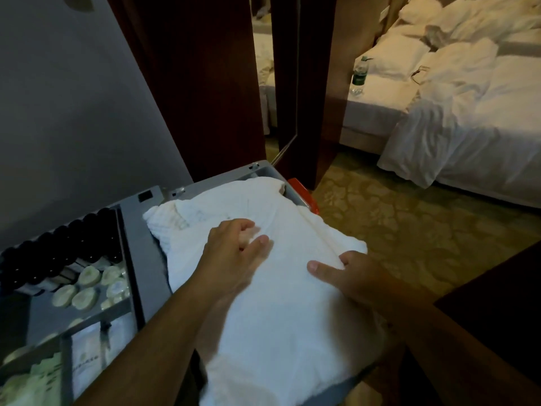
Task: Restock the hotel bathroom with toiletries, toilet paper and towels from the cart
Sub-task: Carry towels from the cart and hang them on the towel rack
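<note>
**Both hands on the towels at the cart**

- The towels (263, 312), white and folded, lie in the right-hand bin of the grey cart (146, 230). They cover most of the bin, and their near end runs out of view at 6 o'clock.
- The left hand (234, 250) rests on top of the towels with bent fingers. It is motion-blurred, so I cannot tell whether it pinches cloth.
- The right hand (351, 279), at 3 o'clock of the left, grips the towels' right edge. Its thumb lies on top and its fingers are tucked into a fold, mostly hidden.
- At 9 o'clock of the towels is a tray holding a row of dark bottles (58, 253) and round wrapped soaps (85, 288). The labels are unreadable.
- The pale packets (44, 376) at 7 o'clock are dim and cut off.
- At 1 o'clock are an unmade bed (468, 118) and a water bottle (358, 76).
- A red object (304, 194) shows behind the cart, mostly hidden.
</note>
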